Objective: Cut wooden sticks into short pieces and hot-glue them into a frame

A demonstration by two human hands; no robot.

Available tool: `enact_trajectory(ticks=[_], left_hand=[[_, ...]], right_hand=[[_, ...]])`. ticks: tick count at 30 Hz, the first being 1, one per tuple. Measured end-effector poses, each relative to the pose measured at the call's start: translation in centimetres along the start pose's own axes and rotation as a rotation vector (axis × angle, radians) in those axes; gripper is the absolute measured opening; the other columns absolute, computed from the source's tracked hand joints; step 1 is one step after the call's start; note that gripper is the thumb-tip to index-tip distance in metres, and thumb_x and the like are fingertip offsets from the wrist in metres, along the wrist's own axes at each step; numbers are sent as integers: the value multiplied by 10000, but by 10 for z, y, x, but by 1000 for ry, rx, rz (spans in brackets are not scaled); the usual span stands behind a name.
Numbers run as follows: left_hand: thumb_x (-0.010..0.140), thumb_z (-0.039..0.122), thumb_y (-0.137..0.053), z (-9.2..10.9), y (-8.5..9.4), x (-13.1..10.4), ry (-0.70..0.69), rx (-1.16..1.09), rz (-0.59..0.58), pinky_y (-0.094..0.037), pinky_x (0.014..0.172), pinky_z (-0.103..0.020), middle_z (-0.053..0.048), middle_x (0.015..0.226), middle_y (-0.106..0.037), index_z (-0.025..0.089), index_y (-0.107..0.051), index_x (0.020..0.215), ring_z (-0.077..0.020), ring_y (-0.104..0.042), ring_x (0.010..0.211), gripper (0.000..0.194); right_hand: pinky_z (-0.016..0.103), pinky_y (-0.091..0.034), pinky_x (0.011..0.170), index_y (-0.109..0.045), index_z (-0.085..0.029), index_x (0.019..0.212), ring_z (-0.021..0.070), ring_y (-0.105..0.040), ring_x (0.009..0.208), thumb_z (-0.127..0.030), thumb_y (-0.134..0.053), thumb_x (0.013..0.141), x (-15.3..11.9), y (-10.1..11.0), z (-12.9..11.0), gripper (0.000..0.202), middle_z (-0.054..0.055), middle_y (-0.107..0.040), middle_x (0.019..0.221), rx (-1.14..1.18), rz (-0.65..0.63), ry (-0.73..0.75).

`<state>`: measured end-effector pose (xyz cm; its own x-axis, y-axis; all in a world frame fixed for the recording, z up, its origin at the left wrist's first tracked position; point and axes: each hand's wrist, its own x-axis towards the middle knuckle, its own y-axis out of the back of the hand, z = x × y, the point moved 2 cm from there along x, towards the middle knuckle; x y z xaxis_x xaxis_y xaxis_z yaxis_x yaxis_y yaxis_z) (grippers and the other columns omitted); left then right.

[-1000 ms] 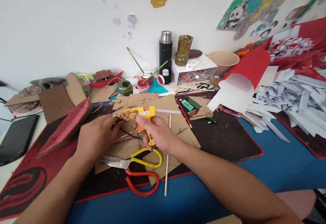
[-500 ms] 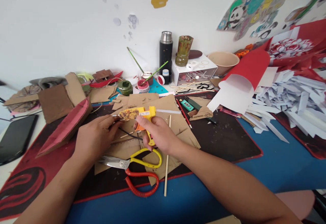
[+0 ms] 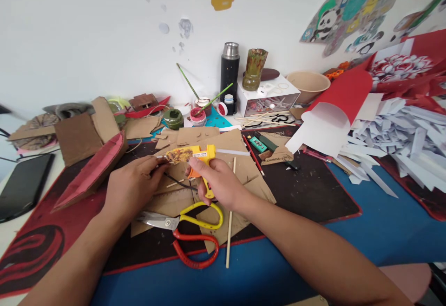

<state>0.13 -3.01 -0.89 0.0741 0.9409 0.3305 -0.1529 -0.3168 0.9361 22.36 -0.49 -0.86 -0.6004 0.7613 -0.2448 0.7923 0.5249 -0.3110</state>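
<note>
My right hand (image 3: 218, 180) is wrapped round a yellow hot glue gun (image 3: 205, 157), its nozzle pointing left and a clear glue stick (image 3: 232, 152) sticking out behind. At the nozzle tip, my left hand (image 3: 135, 183) has its fingers pinched together; what they hold is hidden behind them. Beneath both hands lie flat pieces of cardboard (image 3: 244, 190). Scissors (image 3: 170, 223) with one yellow and one red handle rest just in front, beside a thin wooden stick (image 3: 230, 231).
A cardboard boat shape with a pink inside (image 3: 92, 171) lies left, near a black phone (image 3: 26, 185). Paint jars (image 3: 173, 119), a black thermos (image 3: 230, 71) and a white box (image 3: 268, 94) line the wall. White paper strips (image 3: 407, 134) are heaped at right.
The whole view has shifted slightly, so things appear a little further right. Both hands and the glue gun keep nearly the same pose.
</note>
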Motion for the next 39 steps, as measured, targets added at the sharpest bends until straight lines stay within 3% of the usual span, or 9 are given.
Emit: enact_trajectory(ticks=[20,30,39], left_hand=[[1050,488,-446,3,-2,2,21,9,-27,-438,628,-361,-80,894,-794,235,-746,901,-286,-749,805,420],[1023,452,-489,4,-4,4,-17,9,13,-456,640,-356,-83,937,-814,245,-779,941,-281,-759,815,366],[1017,433,-483,8,1,7,-28,46,-10,-412,599,-357,-88,857,-789,243,-764,887,-291,-754,782,364]], right_hand=[[214,-350,389,-625,-201,905,106,-456,312,-574,-578,1062,0,0,-1,407,-79,-509,420,-14,-10,16],[219,-356,399,-626,-202,895,102,-463,318,-643,-606,1039,-1,-1,-2,464,-81,-506,428,-24,10,-14],[224,-354,386,-614,-205,882,99,-446,303,-564,-590,1065,-1,-2,-2,404,-86,-498,433,-4,7,5]])
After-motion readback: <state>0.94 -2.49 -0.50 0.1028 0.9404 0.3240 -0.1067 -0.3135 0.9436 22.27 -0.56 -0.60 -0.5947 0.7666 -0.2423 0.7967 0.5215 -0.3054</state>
